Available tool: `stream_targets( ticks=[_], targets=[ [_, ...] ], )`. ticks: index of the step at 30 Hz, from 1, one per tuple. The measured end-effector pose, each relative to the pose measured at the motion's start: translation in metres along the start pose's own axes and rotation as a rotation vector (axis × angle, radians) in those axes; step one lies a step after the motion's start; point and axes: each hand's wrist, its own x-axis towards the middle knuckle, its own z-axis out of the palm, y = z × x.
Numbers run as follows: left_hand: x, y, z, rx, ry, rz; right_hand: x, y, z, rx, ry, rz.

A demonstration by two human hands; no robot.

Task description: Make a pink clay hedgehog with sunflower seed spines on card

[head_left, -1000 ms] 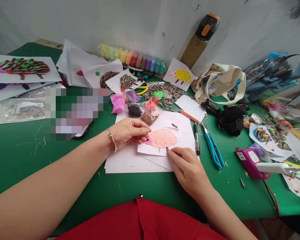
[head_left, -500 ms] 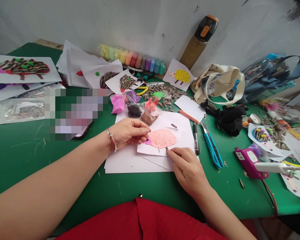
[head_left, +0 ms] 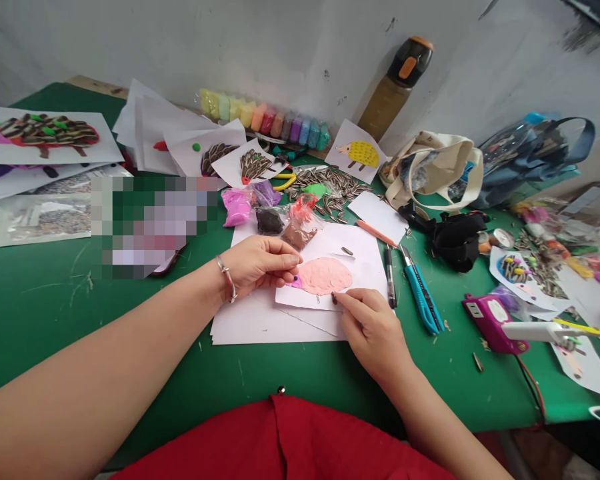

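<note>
A salmon-pink clay hedgehog body with a purple head lies on a white card. My left hand is closed in a pinch beside the head, over the card's left side; what its fingertips hold is hidden. At the lower edge of the body, my right hand has its index fingertip against a small piece of brown clay, the other fingers curled under. Short dark marks show on the card left of that piece. One sunflower seed rests above the body.
White sheets lie beneath the card. Bags of brown clay, black clay and pink clay stand behind. To the right are a pen and a blue cutter knife. Sunflower seeds are heaped farther back.
My right index finger has shifted slightly, and more of the brown clay piece shows beside its tip. The left hand stays in its pinch. The view has turned a little.
</note>
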Motion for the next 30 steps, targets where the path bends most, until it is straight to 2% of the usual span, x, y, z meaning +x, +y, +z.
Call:
stream_targets(
  ticks=[6, 11, 17, 25, 30],
  targets=[
    [0.0009, -0.0010, -0.0007, -0.005, -0.009, 0.013, 0.0006, 0.0034, 0.0028, -0.050, -0.001, -0.071],
    [0.0002, -0.0006, 0.0009, -0.004, 0.002, 0.012, -0.0006, 0.0048, 0.0041, -0.030, 0.036, -0.063],
    [-0.0011, 0.0006, 0.0018, 0.004, 0.019, 0.005, 0.0003, 0.0055, 0.0044, -0.086, -0.009, -0.117],
    [-0.0002, 0.0002, 0.0018, 0.006, 0.012, 0.006, -0.0019, 0.0059, 0.0038, 0.051, 0.076, 0.033],
    [0.0002, 0.0002, 0.0006, 0.009, 0.001, 0.011, 0.0012, -0.0011, 0.0037, 0.043, 0.054, 0.084]
  ],
)
